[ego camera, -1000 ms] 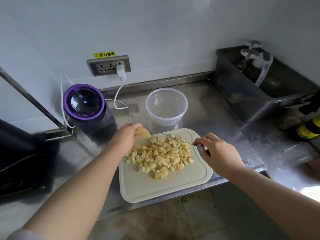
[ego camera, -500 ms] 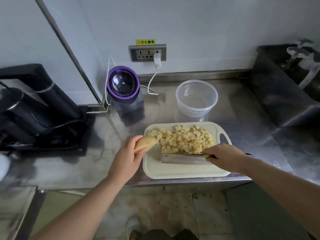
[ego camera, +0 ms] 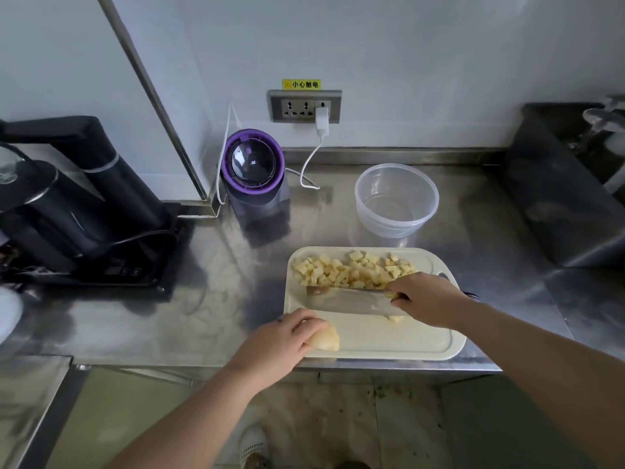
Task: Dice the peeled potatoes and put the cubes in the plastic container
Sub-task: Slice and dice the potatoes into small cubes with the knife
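Kitchen for sure: steel desk [ego camera: 220, 316] running across the middle, cutting board [ego camera: 389, 340] with potato cubes [ego camera: 351, 270] at lower centre, purple-rimmed blender [ego camera: 253, 170] under a wall socket [ego camera: 297, 106] up top, plastic container [ego camera: 396, 198] right of it, black kettle [ego camera: 67, 211] on the left.

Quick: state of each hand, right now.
Left hand: holds the potato piece on the cutting board.
Right hand: grips the cleaver.

A purple-rimmed blender [ego camera: 253, 170] stands below the wall socket [ego camera: 305, 106], black kettle [ego camera: 50, 211] farther left.
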A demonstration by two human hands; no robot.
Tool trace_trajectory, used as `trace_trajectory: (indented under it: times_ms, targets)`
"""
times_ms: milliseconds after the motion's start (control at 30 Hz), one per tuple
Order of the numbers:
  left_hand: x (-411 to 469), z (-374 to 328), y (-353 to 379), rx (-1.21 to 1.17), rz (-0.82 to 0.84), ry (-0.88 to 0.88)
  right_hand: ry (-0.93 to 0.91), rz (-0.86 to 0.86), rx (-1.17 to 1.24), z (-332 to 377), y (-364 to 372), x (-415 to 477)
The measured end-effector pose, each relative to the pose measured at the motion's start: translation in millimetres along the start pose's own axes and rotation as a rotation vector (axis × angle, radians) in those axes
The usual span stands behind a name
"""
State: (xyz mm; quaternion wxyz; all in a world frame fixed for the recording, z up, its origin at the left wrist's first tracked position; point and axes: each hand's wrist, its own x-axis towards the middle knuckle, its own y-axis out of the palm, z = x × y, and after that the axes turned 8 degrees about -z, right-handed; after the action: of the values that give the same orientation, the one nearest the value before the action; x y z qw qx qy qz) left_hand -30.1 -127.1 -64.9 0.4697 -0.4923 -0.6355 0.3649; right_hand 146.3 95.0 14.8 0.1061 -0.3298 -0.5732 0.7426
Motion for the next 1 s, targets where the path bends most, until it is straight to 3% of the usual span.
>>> trace_trajectory:
  times_ms: [433,600,1000]
  targets:
    - [11.7,1.5,3.2,0.052,0.023,0.064,-0.009,-0.041,0.140,-1.9,-4.5,4.7]
    - [13.5,0.7,3.5,0.083,0.012,0.084,-0.019,0.042,-0.001,-23.2,11.5,-13.3]
    - [16.6,-4.8,-1.8,0.146,0.005,0.116,0.049,-0.048,0.039,-39.3,2.8,-13.1]
